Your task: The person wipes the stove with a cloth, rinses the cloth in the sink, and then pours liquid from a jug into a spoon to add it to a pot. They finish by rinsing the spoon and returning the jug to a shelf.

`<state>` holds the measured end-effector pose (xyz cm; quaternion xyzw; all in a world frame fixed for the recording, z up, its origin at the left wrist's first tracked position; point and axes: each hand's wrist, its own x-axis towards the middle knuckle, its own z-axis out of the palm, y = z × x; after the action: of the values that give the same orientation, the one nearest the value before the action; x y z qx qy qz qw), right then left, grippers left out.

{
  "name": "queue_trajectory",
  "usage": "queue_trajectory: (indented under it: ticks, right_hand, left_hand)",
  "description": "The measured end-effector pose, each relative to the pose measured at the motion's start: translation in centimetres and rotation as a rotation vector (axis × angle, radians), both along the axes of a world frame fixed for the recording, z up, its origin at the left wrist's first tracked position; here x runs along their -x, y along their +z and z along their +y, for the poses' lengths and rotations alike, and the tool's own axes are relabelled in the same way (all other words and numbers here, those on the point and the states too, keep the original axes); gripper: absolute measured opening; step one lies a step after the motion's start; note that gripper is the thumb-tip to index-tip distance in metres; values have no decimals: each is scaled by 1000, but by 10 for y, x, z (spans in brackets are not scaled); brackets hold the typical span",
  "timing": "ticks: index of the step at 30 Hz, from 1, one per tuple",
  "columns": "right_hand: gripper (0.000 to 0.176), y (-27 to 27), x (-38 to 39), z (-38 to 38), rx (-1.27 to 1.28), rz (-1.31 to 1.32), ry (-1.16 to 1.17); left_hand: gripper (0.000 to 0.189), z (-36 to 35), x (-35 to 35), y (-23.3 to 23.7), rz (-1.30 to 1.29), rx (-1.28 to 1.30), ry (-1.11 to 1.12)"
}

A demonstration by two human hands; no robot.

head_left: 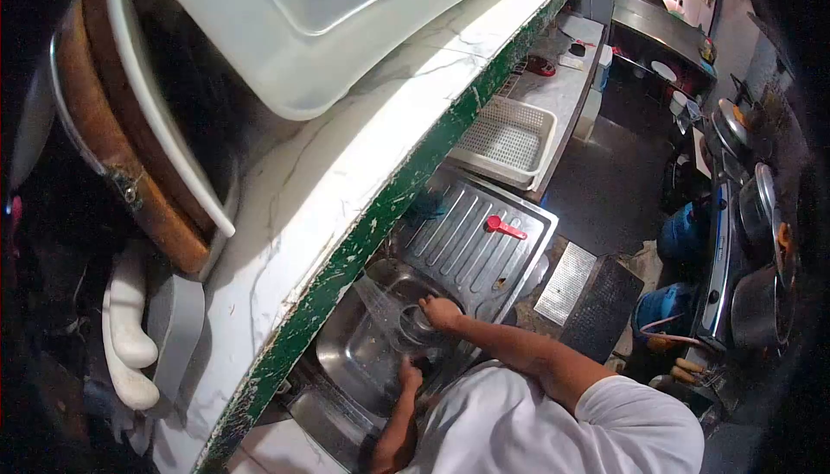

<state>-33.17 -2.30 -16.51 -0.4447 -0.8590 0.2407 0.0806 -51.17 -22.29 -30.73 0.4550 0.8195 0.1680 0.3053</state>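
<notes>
Steel gleams around the sink (346, 344), where the left hand (411, 375) hangs half-curled (whether it holds anything, I cannot tell). The right hand (442, 311) grips the rim of a round vessel (417, 325) in the basin. Beyond, a red scoop (495, 224) lies on the ribbed drainboard (450, 249); farther off sits a white basket (510, 135).

Inside the metal sink (341, 344), the right hand (442, 312) is at a round item (418, 325) too unclear to name and the left hand (411, 374) is near it, while the ridged drainboard (448, 236) adjoining the sink carries a red scoop (496, 224), and a white basket (512, 140) lies beyond the sink.
</notes>
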Motion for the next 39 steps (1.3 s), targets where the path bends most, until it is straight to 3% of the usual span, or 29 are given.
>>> queue_trajectory:
  ticks: [1,4,6,7,8,10,13,15,16,17,18,19,20,21,23,25,26,28,29,30,31,32,34,36,38,39]
  right_hand:
    - [28,-9,2,-1,1,4,-5]
    - [27,-69,13,-3,319,-34,163]
    - [27,-111,6,-10,275,14,260]
    - [27,-110,4,-15,232,58,354]
    - [27,-108,7,-18,235,61,354]
    - [25,-94,8,-16,264,-147,258]
    - [18,-24,-8,4,178,-49,198]
    - [18,13,-27,29,140,-187,51]
    - [25,8,-43,43,-120,54,-151]
    - [30,6,-71,66,-178,77,-294]
    - [27,6,-102,87,-380,135,-385]
    - [24,17,-133,111,-255,108,-529]
    - [22,-22,-164,134,-528,84,-619]
    - [23,-44,-181,163,-371,195,-924]
    - [28,-12,-208,150,-423,-239,-632]
    - [30,-7,-208,141,-384,-224,-554]
    - [30,-8,-199,133,-318,-128,-554]
    - [25,-29,-172,121,-133,107,-385]
    - [22,-14,-148,102,-131,41,-164]
    - [21,-7,-121,74,-157,222,-72]
    - [20,-24,-87,59,-56,-145,4]
    - [20,-39,-60,39,-16,-173,109]
    - [22,-6,-20,0,21,-279,284]
    - [22,-51,-2,-23,-236,-108,412]
    - [24,-36,12,-39,-507,194,198]
    - [24,-53,35,-41,-517,196,182]
  left_hand:
    - [44,1,3,4,-133,-190,131]
    - [41,11,3,28,-173,-293,312]
    - [41,19,4,27,-196,-219,231]
    - [41,19,5,24,-224,-142,148]
    - [43,19,4,19,-52,-170,-38]
    - [44,15,2,6,-39,-109,-71]
    - [46,11,-4,1,41,41,-109]
    - [46,6,1,0,115,137,-105]
    - [47,-1,6,-2,-108,36,-32]
    - [47,-10,11,-4,-330,-65,48]
    - [47,-18,16,-7,-328,-54,65]
    - [46,-22,21,-7,-312,-57,114]
    - [46,-29,26,-7,-291,-57,168]
    - [44,-35,31,-12,-277,-94,143]
    - [43,-44,41,-16,-264,-85,120]
    - [43,-46,45,-12,-263,-31,135]
    - [43,-46,42,-1,-410,20,241]
    - [43,-44,38,9,-634,46,364]
    - [43,-41,38,9,-634,46,367]
    - [44,-37,38,8,-659,38,367]
    - [45,-34,39,9,-682,30,367]
    - [45,-31,39,12,-678,25,369]
    - [44,-17,35,19,-737,47,376]
    - [44,-8,29,24,-810,1,469]
    - [44,7,22,42,-924,-42,648]
    - [44,18,22,53,-920,-44,630]
